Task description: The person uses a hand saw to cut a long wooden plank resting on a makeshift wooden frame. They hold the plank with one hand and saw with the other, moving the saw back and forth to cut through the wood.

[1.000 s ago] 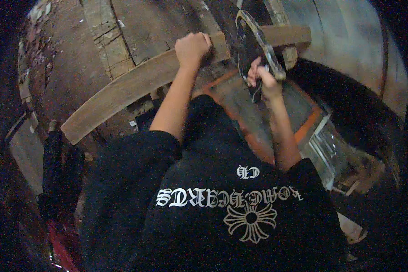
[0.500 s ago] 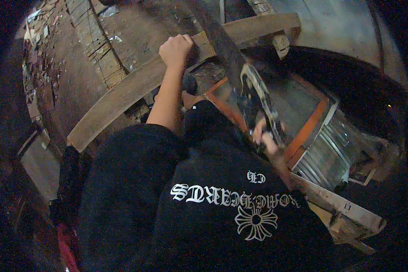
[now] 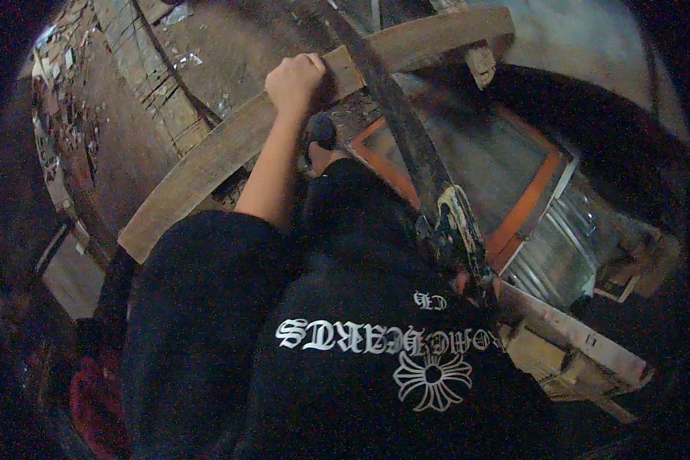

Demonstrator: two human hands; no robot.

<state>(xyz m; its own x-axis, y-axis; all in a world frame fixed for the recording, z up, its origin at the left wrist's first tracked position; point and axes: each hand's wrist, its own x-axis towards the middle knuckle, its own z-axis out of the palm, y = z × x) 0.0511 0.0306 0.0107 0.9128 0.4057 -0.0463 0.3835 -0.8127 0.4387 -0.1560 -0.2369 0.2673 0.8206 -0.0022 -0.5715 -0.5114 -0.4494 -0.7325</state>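
Note:
A long wooden plank (image 3: 188,176) runs across in front of me, bent by the lens. My left hand (image 3: 294,80) is closed on it, fingers curled over the far edge, left of the saw. The handsaw (image 3: 410,134) crosses the plank at a slant, its dark blade against the wood. Its worn, pale-patched handle (image 3: 460,215) is drawn back toward my body. At the rear of that handle is my right hand (image 3: 464,284), closed on it; most of its fingers are dark or hidden.
My foot (image 3: 323,138) stands under the plank. Right of it lies an orange-framed pane (image 3: 535,198), with a ribbed clear sheet (image 3: 552,261) and timber pieces (image 3: 583,337) nearer. Another beam (image 3: 157,84) and scattered debris (image 3: 61,115) lie at the left.
My right hand has pulled the handsaw back toward me, and its handle sits lower and nearer. My left hand keeps its place on the plank.

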